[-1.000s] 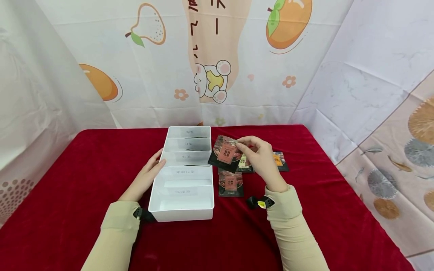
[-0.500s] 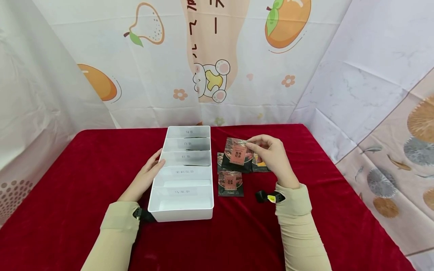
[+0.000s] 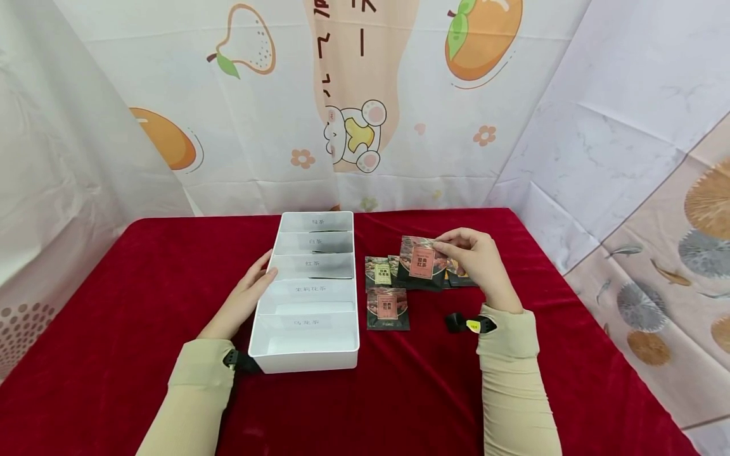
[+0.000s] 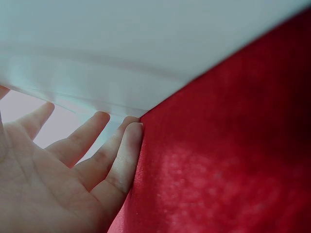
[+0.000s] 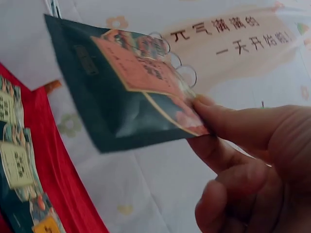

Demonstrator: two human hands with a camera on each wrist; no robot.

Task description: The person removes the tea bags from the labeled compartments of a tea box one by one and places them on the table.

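Between thumb and fingers, my right hand pinches a dark tea sachet with a red label by its right edge. In the right wrist view the sachet is raised and tilted. It overlaps other sachets in the head view, among them an orange-labelled sachet. A sachet with a yellow-green label shows to its left, and a second red-labelled sachet lies nearer me. My left hand, fingers extended, rests against the left side of a white divided box; the fingers touch its wall.
The box has several labelled compartments in a row, with dark sachet edges showing in the far ones. A red cloth covers the table. A printed white curtain hangs behind its far edge.
My right hand has moved right with the red-labelled sachet, away from the box, uncovering the yellow-green-labelled sachets. My left hand stays against the box.
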